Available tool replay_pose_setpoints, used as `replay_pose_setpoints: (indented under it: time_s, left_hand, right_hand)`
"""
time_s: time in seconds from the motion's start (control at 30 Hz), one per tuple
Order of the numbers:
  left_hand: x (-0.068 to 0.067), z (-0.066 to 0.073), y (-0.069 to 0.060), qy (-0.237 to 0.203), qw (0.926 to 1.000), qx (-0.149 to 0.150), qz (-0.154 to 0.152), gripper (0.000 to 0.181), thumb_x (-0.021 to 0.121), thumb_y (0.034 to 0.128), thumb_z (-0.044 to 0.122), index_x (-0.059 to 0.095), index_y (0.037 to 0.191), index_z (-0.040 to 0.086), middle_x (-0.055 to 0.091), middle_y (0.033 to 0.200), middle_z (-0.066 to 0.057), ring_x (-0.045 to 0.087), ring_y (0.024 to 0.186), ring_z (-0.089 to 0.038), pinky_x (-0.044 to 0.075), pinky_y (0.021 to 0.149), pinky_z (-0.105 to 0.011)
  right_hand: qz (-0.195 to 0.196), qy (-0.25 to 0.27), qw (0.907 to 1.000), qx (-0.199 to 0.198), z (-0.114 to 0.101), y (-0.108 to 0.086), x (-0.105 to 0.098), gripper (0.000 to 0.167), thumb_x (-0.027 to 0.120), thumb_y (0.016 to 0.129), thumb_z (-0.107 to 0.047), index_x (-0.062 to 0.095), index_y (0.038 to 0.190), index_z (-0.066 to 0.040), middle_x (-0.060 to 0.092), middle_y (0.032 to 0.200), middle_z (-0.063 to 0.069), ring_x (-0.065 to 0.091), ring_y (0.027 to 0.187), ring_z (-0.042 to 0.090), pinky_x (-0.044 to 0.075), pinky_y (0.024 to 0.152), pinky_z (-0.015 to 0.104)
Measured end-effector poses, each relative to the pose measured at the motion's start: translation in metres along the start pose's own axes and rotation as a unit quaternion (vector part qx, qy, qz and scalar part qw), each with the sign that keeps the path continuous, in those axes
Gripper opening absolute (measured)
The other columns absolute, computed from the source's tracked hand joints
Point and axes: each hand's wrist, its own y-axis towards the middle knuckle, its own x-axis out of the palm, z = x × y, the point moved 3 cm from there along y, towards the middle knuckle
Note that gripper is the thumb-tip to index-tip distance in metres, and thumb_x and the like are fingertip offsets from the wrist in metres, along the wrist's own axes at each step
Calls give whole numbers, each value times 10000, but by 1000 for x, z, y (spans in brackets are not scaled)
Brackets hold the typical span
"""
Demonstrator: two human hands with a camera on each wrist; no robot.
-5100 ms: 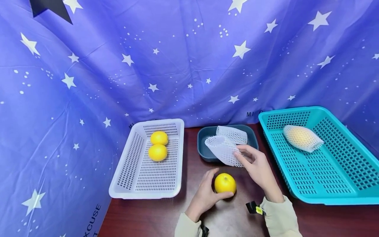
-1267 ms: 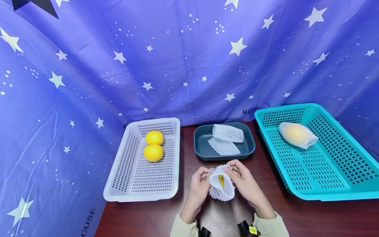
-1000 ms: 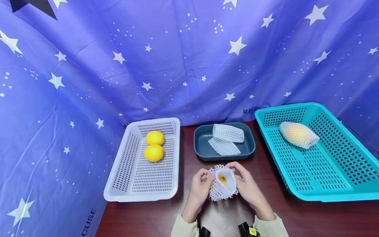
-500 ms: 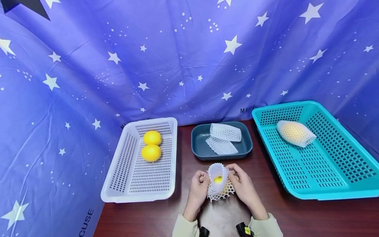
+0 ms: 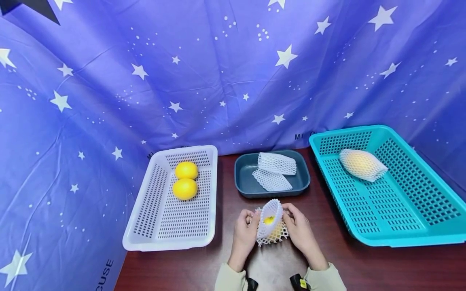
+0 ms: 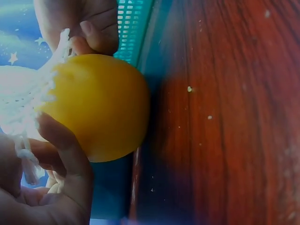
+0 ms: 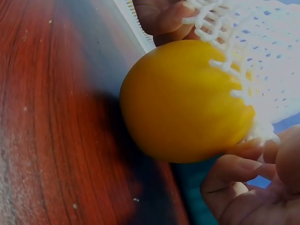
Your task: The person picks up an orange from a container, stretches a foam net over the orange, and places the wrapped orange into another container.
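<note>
A white foam fruit net (image 5: 265, 231) is drawn partway over a round yellow fruit (image 7: 180, 103), which sits on the table in front of me. Fingers of my left hand (image 5: 244, 235) pinch the net's edge on the left side. On the opposite side my right hand (image 5: 302, 236) pinches the same edge. In both wrist views the fruit's lower part is bare, with the frayed net rim around its upper part. Through the net's upper opening in the head view, the top of the fruit shows yellow.
A white basket (image 5: 169, 242) at left holds two yellow fruits (image 5: 185, 188). Behind my hands, a dark tray (image 5: 247, 192) holds two foam nets (image 5: 277, 163). The teal basket (image 5: 391, 210) at right contains one netted fruit (image 5: 362, 165). A starry curtain (image 5: 233, 72) hangs behind.
Several seconds ago my right hand took a net from the tray while my left held the bare fruit. Since then the net has gone onto the fruit; lately its opening has shifted and tilted.
</note>
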Motion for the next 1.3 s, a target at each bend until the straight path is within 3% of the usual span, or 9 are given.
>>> replay_pose_setpoints:
  time_s: [0.17, 0.4, 0.5, 0.7, 0.9, 1.1, 1.17, 1.3]
  left_hand:
    - [-1, -3, 1, 206, 9996, -54, 190, 261, 649, 953, 233, 549, 776, 69, 463, 634, 89, 399, 538, 15, 358, 535, -175]
    - [-2, -8, 3, 201, 9991, -129, 347, 256, 674, 934, 218, 568, 748, 78, 530, 659, 59, 461, 601, 5, 410, 575, -205]
    - [-2, -12, 2, 112, 9991, -294, 291, 249, 671, 937, 211, 579, 755, 69, 556, 667, 50, 482, 614, -2, 423, 586, -205]
    - [-1, -19, 2, -119, 9975, -688, 79, 244, 649, 955, 212, 598, 788, 41, 589, 686, 29, 519, 618, -31, 444, 590, -206]
    - [-1, -24, 3, 26, 9962, -869, 2, 233, 614, 976, 208, 600, 802, 53, 548, 707, 50, 496, 667, -52, 420, 640, -209]
    - [0, -27, 3, -380, 9922, -1151, -293, 244, 589, 994, 212, 581, 854, 13, 533, 675, 25, 498, 497, -61, 494, 463, -234]
    - [-2, -26, 3, -338, 9924, -1120, -374, 240, 584, 997, 209, 576, 863, 10, 533, 665, 17, 489, 451, -69, 498, 424, -248]
    - [-8, -19, 3, 599, 9966, -490, -299, 173, 593, 990, 193, 607, 885, 57, 596, 750, 21, 529, 609, -36, 502, 587, -239]
  right_hand:
    - [-64, -136, 9999, 59, 4, 0, 0, 128, 544, 968, 7, 646, 996, -64, 509, 740, -21, 428, 649, 36, 366, 632, 223]
    - [-199, -176, 9995, 164, 5, -1, 0, 126, 533, 968, 2, 644, 983, -55, 477, 710, -32, 411, 629, 40, 354, 620, 225]
    - [-254, -189, 9992, 225, 5, -1, 1, 126, 529, 969, 6, 641, 996, -46, 492, 711, -23, 419, 616, 42, 368, 617, 222]
    - [-439, 122, 9974, 554, 7, -2, 4, 147, 485, 996, 6, 625, 1019, -31, 508, 668, 19, 463, 477, 78, 433, 486, 221]
    - [-458, 76, 9972, 594, 11, -1, 6, 156, 471, 990, 19, 620, 1023, -14, 514, 681, 23, 474, 481, 91, 443, 480, 222]
    - [-438, -39, 9976, 539, 14, 0, 7, 159, 469, 981, 30, 620, 990, -19, 503, 652, 11, 466, 474, 82, 435, 493, 218]
    - [-458, -64, 9976, 508, 14, -1, 7, 156, 477, 977, 31, 624, 988, -20, 514, 671, 7, 469, 498, 72, 439, 508, 214]
    - [-503, -89, 9979, 386, 12, -2, 5, 143, 499, 964, 37, 632, 992, -9, 544, 752, 25, 488, 585, 66, 439, 556, 215]
